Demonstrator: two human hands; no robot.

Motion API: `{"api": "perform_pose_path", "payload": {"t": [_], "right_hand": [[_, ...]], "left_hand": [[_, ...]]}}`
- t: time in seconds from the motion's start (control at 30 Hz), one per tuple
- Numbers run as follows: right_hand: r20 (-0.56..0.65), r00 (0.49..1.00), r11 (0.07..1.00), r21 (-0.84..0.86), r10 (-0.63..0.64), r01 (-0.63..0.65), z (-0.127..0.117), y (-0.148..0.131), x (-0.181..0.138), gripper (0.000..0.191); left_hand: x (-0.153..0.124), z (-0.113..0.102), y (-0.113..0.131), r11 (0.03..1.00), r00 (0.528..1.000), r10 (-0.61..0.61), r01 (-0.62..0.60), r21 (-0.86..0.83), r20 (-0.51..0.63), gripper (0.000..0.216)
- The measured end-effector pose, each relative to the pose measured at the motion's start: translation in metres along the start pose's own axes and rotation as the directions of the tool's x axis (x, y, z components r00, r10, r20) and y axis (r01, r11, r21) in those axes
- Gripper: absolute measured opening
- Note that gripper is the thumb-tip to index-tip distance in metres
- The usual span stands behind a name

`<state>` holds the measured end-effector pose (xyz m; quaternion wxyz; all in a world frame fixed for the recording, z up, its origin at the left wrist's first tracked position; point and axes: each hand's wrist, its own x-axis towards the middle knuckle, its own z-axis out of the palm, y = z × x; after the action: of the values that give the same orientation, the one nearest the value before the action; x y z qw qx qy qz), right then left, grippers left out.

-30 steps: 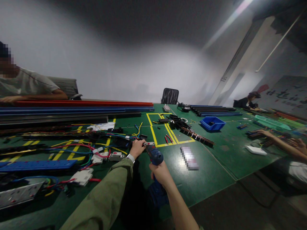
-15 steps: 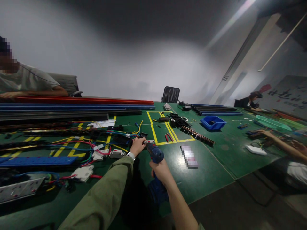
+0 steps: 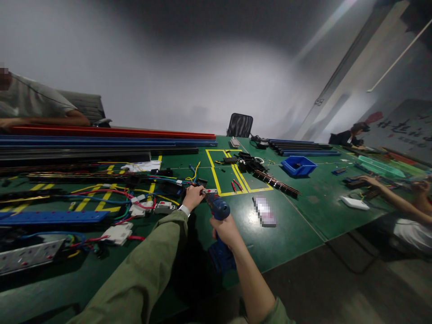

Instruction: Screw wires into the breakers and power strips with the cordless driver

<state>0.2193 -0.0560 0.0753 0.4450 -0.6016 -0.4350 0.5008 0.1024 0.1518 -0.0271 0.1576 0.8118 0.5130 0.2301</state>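
In the head view, my right hand (image 3: 227, 229) is wrapped round the grip of a blue cordless drill (image 3: 220, 209), which points away from me and to the left. My left hand (image 3: 193, 198) is closed on a small white switch module (image 3: 210, 191) with a red part, right at the drill's front end. Whether the bit touches the module is hidden. Left of my left hand lies a similar white and red module (image 3: 164, 207), joined to red, yellow and blue wires. Red-handled pliers (image 3: 236, 185) lie just beyond the drill.
Wired socket strips (image 3: 54, 218) and long red and blue rails (image 3: 111, 131) fill the left side of the green table (image 3: 286, 243). A phone (image 3: 265, 211), a blue bin (image 3: 299, 167) and black parts (image 3: 251, 162) lie to the right. Other people sit left and right.
The whole scene sits slightly higher in the picture, as my head has tipped down a little. Both hands keep the same hold, with the drill still at the module.
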Motion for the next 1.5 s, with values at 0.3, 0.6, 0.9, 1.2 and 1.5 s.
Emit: {"api": "perform_pose_path", "payload": {"t": [0.3,0.6,0.9,1.2,1.5], "right_hand": [[0.007,1.0,1.0,0.019,-0.021,0.021,0.0005,0.0027,0.0037,0.028],[0.007,1.0,1.0,-0.007,-0.023,0.023,-0.0002,-0.0007,0.0009,0.026],[-0.002,1.0,1.0,0.015,0.016,-0.016,0.0003,-0.0044,-0.0007,0.027],[0.0,1.0,1.0,0.002,0.02,-0.02,0.0002,-0.0025,-0.0003,0.023],[-0.003,1.0,1.0,0.009,0.022,-0.022,0.0006,-0.0022,-0.0003,0.024]], "left_hand": [[0.0003,0.0001,-0.0009,1.0,1.0,0.018,-0.018,0.008,0.005,0.023],[0.0,-0.0026,0.0007,1.0,1.0,0.011,-0.011,-0.004,0.015,0.023],[-0.0001,-0.002,0.0006,1.0,1.0,0.005,-0.005,-0.014,0.013,0.022],[-0.0004,-0.001,0.0006,1.0,1.0,0.009,-0.009,0.008,0.009,0.021],[-0.0015,-0.0038,0.0023,1.0,1.0,0.013,-0.013,-0.002,0.014,0.022]]}}
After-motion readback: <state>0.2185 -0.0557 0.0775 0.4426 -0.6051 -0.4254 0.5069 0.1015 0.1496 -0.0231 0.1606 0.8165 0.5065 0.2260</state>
